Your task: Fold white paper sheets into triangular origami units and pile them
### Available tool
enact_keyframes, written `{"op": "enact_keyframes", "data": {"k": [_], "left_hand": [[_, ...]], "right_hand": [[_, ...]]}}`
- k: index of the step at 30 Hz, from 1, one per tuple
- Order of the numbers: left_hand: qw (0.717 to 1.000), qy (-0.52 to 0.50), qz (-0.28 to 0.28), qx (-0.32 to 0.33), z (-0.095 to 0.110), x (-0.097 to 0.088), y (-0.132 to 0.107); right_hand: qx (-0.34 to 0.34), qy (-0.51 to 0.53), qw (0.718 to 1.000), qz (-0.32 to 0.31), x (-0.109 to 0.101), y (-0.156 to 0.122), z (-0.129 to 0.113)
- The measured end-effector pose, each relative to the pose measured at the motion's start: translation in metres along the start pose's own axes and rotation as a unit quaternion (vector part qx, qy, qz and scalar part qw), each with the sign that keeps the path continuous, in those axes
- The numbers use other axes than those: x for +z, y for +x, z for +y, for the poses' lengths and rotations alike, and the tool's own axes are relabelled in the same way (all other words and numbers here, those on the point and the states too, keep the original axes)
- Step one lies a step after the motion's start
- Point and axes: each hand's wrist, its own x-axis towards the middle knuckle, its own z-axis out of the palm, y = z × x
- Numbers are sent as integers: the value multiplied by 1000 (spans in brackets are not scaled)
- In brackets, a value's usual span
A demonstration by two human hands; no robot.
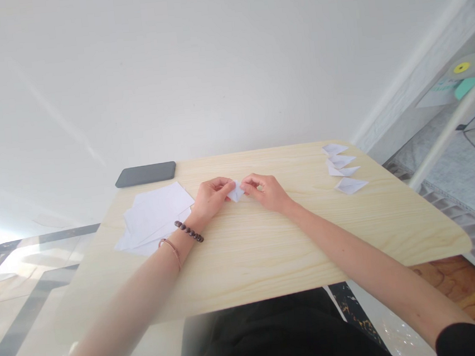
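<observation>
A small folded piece of white paper (236, 192) is held between my two hands above the middle of the table. My left hand (213, 196) pinches its left side with thumb and fingers. On the right edge, my right hand (265, 190) grips it between thumb and fingertips. The fingers cover parts of the paper, so its full shape is hidden. Loose white paper sheets (153, 217) lie in an overlapping pile beside my left wrist. Several pointed folded paper pieces (351, 185) sit in a column to the right of my right hand.
A dark phone-like slab (146, 174) lies at the table's back left corner. The light wooden table (262, 259) meets a white wall (218, 68) at the back. Beyond the table's right side stands a white pole (439, 139).
</observation>
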Motion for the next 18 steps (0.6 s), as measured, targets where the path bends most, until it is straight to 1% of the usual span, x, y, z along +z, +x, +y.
{"op": "enact_keyframes", "data": {"k": [6, 8, 12, 18], "left_hand": [[998, 13, -48, 27, 4, -1, -2], [998, 20, -49, 25, 4, -1, -3], [998, 47, -32, 16, 1, -2, -2], [999, 27, -44, -4, 1, -3, 0]], "right_hand": [[-2, 5, 1000, -27, -1, -1, -1], [-10, 0, 999, -32, 0, -1, -1], [-9, 8, 999, -42, 1, -1, 0], [8, 17, 999, -41, 1, -1, 1]]}}
